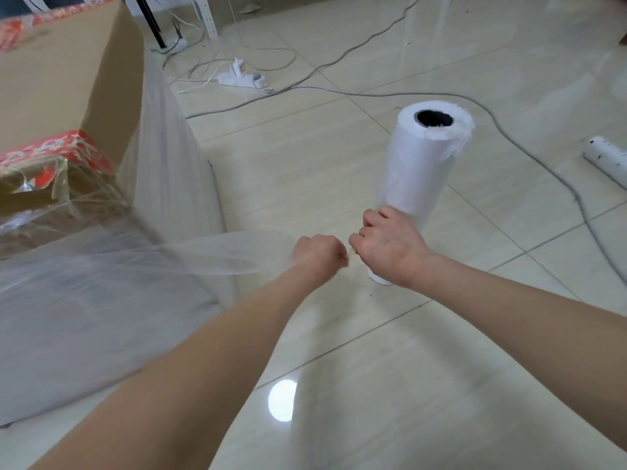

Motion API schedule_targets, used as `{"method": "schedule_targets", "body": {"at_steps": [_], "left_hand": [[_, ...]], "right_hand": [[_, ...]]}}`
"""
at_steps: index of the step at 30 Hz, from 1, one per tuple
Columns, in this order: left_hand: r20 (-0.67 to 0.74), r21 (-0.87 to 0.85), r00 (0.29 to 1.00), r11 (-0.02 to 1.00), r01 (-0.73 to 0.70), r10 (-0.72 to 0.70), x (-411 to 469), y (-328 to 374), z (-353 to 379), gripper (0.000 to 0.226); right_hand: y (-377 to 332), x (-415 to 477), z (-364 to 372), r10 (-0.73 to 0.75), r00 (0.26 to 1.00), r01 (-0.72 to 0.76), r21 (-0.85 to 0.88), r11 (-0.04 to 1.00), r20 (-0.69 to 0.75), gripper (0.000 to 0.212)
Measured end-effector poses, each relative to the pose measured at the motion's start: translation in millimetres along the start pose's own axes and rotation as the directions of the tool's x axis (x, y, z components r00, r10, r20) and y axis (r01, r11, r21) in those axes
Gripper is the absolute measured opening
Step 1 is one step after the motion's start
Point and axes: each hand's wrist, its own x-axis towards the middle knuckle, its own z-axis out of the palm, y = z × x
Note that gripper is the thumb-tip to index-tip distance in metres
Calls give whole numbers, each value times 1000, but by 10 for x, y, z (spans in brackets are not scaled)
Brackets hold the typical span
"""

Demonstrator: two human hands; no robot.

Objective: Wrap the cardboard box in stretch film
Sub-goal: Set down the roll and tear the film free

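1 film strand (237, 252) leaves film-clouded cardboard box (61, 72); left hand (319, 254), right hand (390, 247) pinch it.

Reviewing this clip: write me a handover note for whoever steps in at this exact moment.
Left hand: grips the gathered stretch film running from the cardboard box.
Right hand: fingers curled, apparently pinching the same film beside the left hand.
Film roll: upright on the tiled floor, just behind the right hand.
Done: film already covers the box's near side and corner.
Left: probably part the film between the hands, then press the tail onto the box.
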Motion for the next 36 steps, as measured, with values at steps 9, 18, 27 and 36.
{"method": "schedule_targets", "body": {"at_steps": [9, 18, 27, 36], "left_hand": [[-62, 36, 997, 998, -54, 56, -15, -135, -3, 26], [6, -65, 998, 996, -59, 59, 22, -113, 73, 11], [-61, 61, 994, 994, -90, 94, 81, -69, 3, 25], [-121, 122, 971, 974, -192, 206, -31, -122, 20, 30]], "right_hand": [[-103, 149, 31, 2, 990, 9, -77, 997, 144, 22], [-71, 160, 90, 46, 969, -36, -47, 998, 242, 23], [-45, 141, 85, 50, 979, -56, 23, 998, 198, 25], [-60, 126, 43, 41, 979, -50, 42, 998, 200, 25]]}}
